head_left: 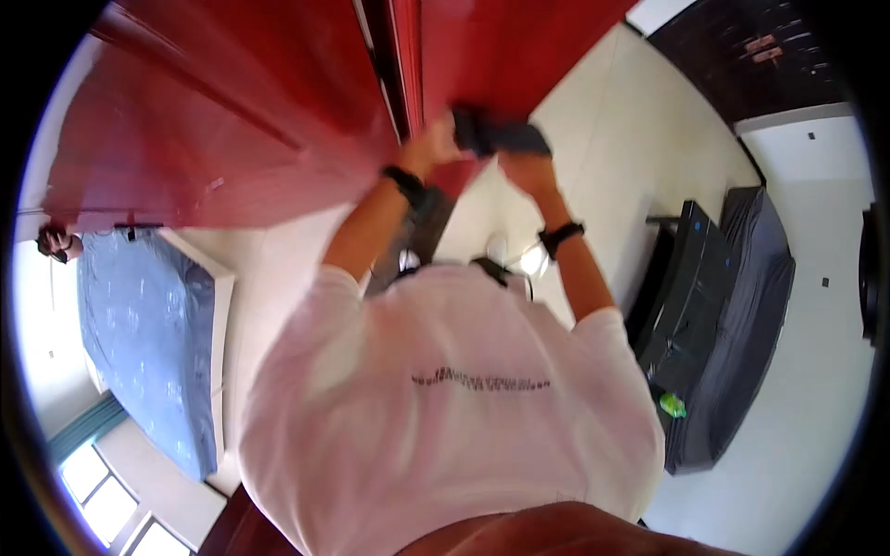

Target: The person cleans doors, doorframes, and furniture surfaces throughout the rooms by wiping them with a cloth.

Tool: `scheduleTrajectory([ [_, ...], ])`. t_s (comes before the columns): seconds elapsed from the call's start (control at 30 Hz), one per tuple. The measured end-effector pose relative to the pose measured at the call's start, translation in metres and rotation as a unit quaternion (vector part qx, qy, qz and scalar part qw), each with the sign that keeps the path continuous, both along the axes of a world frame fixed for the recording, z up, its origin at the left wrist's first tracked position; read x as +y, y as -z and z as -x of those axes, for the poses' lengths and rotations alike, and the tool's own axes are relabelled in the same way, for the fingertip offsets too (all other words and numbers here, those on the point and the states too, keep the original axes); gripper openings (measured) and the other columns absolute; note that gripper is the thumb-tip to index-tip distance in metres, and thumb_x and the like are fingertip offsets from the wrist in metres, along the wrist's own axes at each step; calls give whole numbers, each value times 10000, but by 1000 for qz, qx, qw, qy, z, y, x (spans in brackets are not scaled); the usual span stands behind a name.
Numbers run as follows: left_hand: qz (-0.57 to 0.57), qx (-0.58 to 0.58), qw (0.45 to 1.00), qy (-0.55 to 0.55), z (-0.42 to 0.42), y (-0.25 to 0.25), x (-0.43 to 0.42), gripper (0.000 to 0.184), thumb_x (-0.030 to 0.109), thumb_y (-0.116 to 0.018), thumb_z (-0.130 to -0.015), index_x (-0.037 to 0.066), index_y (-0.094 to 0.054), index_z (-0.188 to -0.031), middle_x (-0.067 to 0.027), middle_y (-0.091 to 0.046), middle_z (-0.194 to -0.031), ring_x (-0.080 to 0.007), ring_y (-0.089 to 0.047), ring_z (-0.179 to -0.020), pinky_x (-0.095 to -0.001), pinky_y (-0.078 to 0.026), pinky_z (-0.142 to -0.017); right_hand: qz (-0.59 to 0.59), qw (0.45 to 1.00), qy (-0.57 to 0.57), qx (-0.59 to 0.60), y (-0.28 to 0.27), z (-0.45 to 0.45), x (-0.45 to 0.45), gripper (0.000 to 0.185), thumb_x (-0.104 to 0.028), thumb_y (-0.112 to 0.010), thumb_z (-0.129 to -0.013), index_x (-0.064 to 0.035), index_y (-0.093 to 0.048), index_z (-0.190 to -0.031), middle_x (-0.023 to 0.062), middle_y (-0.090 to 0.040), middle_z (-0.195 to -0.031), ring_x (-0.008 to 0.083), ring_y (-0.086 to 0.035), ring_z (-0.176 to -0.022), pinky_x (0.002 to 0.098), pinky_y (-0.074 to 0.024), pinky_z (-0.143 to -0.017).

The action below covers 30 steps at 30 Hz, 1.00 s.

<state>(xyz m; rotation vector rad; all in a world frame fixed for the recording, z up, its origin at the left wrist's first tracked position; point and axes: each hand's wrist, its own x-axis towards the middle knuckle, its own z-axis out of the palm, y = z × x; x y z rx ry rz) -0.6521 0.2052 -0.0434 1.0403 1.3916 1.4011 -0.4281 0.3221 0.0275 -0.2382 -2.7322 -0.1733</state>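
Both of my hands are raised in front of a large red door or panel (250,102), near its edge. Between them is a dark, blurred object (487,132), perhaps cloth. My left hand (434,148) is at its left end, closed on it. My right hand (528,170) is closed on its right end. The red surface lies right behind the object. Each wrist wears a black band. Motion blur hides the fingers' details and the exact shape of what they hold.
A bed with a blue, plastic-like cover (148,343) stands at the left. On the right are a black piece of furniture (681,296) and a dark-covered sofa or bed (756,315). A dark door (756,56) is at the upper right. Pale floor tiles (603,120) lie below.
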Motion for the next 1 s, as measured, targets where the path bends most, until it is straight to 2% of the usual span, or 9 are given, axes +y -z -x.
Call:
scheduleTrajectory([
  [0.03,89,-435,896,-6,15,-16,1,282,271,-531,-945,50,-634,-1086,-79,-663,-1028,-213,-629,-935,-361,-524,-840,-3,997,-43,59,-23,-9,-5,343,-145,-611,-797,-187,-663,-1133,32,-660,-1095,258,-624,-961,390,-494,-822],
  [0.07,-10,-433,894,114,31,-50,-2,263,212,-483,-972,20,-625,-1082,-65,-664,-1021,-180,-628,-933,-325,-522,-854,-28,986,-90,135,-56,0,6,325,-177,-626,-801,-199,-664,-1123,19,-667,-1059,247,-628,-933,382,-499,-781],
  [0.13,-70,100,992,-7,35,-124,-25,393,371,-439,-991,68,-580,-1197,-78,-656,-1083,-202,-629,-1003,-377,-518,-904,-81,967,-129,203,-111,14,12,312,-227,-648,-809,-210,-661,-1121,-5,-669,-1006,237,-637,-882,378,-499,-740],
  [0.17,12,-193,975,-111,2,-197,-37,282,212,-469,-986,64,-566,-1206,-53,-617,-1158,-153,-593,-1040,-308,-491,-934,-72,982,-59,166,-116,19,15,260,-219,-655,-809,-202,-685,-1066,9,-667,-1005,230,-634,-871,358,-500,-731],
  [0.3,-41,-141,981,-127,4,-265,-38,295,142,-442,-972,33,-562,-1219,-212,-633,-1125,-368,-611,-1042,-366,-490,-906,-130,931,-115,320,-185,49,4,287,-235,-744,-692,-195,-714,-975,78,-626,-1004,329,-602,-910,485,-480,-823],
  [0.37,7,373,889,-266,-28,-285,-32,346,240,-378,-996,7,-537,-1196,-186,-674,-940,-347,-652,-880,-374,-527,-800,-139,905,-137,378,-186,50,11,226,-247,-752,-679,-207,-717,-898,61,-629,-984,322,-606,-930,489,-486,-815],
  [0.67,29,534,709,-459,-32,-16,-2,237,217,-509,-929,-12,-514,-865,-315,-615,-776,-477,-611,-705,-541,-488,-548,75,969,-214,95,-37,53,28,254,-156,-601,-852,-173,-665,-1098,37,-663,-1044,233,-639,-852,337,-505,-705],
  [0.87,-62,199,941,-267,-75,182,32,310,262,-536,-952,5,-583,-1120,-130,-656,-1075,-300,-657,-892,-442,-537,-754,200,958,-202,-43,44,12,27,257,-220,-563,-903,-161,-622,-1145,75,-641,-1140,272,-652,-916,384,-522,-781],
  [1.0,65,-52,979,-188,-131,128,26,336,260,-521,-965,5,-571,-1179,-86,-638,-1102,-239,-636,-946,-390,-520,-827,120,965,-186,-142,81,-60,38,344,-149,-508,-909,-181,-572,-1246,78,-554,-1308,295,-647,-970,405,-542,-818],
])
